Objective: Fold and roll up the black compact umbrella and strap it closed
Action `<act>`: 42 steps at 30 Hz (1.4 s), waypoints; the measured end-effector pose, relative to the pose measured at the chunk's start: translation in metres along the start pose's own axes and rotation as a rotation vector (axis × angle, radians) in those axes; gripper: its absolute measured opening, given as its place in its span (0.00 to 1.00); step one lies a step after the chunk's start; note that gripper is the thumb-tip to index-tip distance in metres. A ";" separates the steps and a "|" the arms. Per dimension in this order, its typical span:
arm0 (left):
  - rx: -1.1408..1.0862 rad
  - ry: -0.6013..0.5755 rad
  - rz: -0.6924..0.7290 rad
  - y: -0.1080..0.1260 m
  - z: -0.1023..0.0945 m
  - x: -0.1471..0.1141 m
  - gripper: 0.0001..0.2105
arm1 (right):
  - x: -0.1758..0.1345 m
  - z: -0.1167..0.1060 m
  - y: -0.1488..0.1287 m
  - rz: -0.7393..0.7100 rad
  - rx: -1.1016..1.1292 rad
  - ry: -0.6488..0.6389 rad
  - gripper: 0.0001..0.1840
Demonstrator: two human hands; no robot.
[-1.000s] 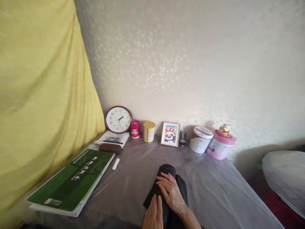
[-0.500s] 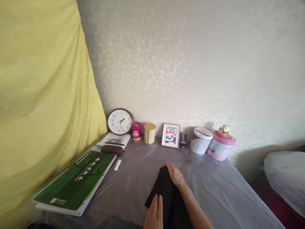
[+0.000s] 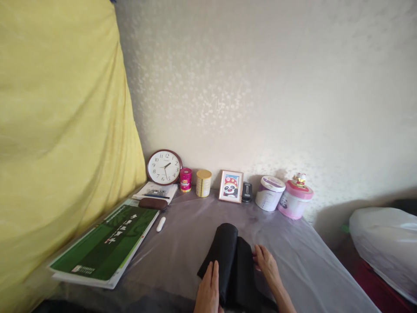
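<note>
Black cloth (image 3: 223, 256) is on grey tabletop (image 3: 182, 243) in front of you. Your left hand (image 3: 208, 289) lies flat on its left side; right hand (image 3: 268, 266) half-curled at its right edge, can't tell if gripping

Left to right stand a round clock (image 3: 164, 168), a pink tin (image 3: 185, 180), a yellow-lidded can (image 3: 203, 184) and a framed panda picture (image 3: 230, 187).

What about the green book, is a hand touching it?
No, the left hand is on the black fabric and the right hand at its right edge, both away from the green book.
</note>
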State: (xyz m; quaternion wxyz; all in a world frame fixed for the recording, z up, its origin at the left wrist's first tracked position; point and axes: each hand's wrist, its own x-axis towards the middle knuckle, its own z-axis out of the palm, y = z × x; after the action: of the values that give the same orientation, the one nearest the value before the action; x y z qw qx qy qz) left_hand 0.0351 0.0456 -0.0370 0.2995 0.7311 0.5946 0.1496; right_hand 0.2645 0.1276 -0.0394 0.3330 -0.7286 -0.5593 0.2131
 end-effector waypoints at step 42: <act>0.007 0.133 0.013 -0.001 0.005 -0.012 0.46 | -0.009 0.004 -0.068 -0.115 0.337 0.152 0.28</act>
State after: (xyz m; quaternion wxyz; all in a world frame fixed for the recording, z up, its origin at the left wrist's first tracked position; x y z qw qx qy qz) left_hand 0.0343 0.0328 -0.0396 0.2558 0.7244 0.6090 0.1974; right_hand 0.2138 0.1308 0.0063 0.5031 -0.6435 -0.5296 0.2287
